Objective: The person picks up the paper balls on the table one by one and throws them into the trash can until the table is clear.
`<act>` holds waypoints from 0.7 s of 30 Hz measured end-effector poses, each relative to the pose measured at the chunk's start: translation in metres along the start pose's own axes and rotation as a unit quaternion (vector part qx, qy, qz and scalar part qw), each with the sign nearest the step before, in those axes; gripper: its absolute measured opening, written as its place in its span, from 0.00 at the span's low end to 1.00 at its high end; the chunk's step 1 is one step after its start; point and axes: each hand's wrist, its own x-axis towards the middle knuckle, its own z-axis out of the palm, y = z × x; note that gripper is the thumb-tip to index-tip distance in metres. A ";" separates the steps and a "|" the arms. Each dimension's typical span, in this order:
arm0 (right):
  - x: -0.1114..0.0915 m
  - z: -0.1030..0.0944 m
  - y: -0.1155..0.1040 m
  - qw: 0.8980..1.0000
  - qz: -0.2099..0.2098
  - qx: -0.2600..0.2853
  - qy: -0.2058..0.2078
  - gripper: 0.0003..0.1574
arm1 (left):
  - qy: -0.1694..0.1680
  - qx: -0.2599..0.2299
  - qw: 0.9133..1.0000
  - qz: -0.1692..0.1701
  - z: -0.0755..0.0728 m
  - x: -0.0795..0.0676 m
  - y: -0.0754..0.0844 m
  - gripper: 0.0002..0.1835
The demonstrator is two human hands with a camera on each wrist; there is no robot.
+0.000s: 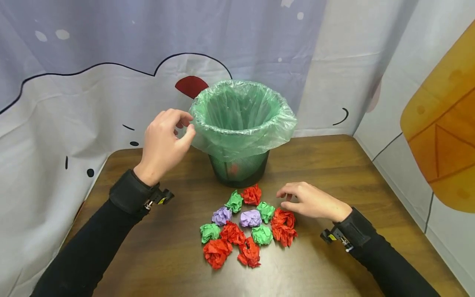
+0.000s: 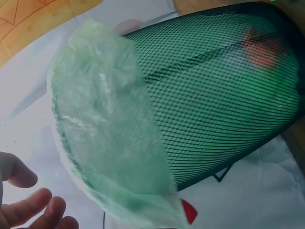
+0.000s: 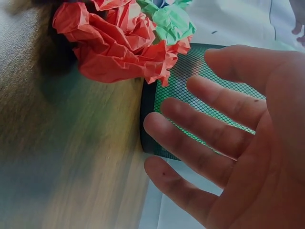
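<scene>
A black mesh wastebasket (image 1: 239,167) lined with a green plastic bag (image 1: 241,142) stands at the back of the table. Beside the bag's left rim, my left hand (image 1: 165,140) hovers with relaxed fingers and nothing in them. A reddish thing (image 2: 262,50) shows through the mesh low in the basket. My right hand (image 1: 313,202) is just right of the paper pile, its fingers loose and holding nothing. Closest to it are red crumpled paper balls (image 1: 283,227) and a green paper ball (image 1: 265,211). Purple paper balls (image 1: 250,218) lie mid-pile.
More crumpled paper balls, red (image 1: 217,252) and green (image 1: 210,232), lie in front of the basket on the brown wooden table (image 1: 156,255). A printed curtain (image 1: 111,37) hangs behind the table and along its sides.
</scene>
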 end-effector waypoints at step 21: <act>0.020 0.005 -0.006 1.000 -0.029 -0.009 0.003 0.15 | -0.021 0.015 0.999 -0.027 0.018 -0.061 -0.014 0.07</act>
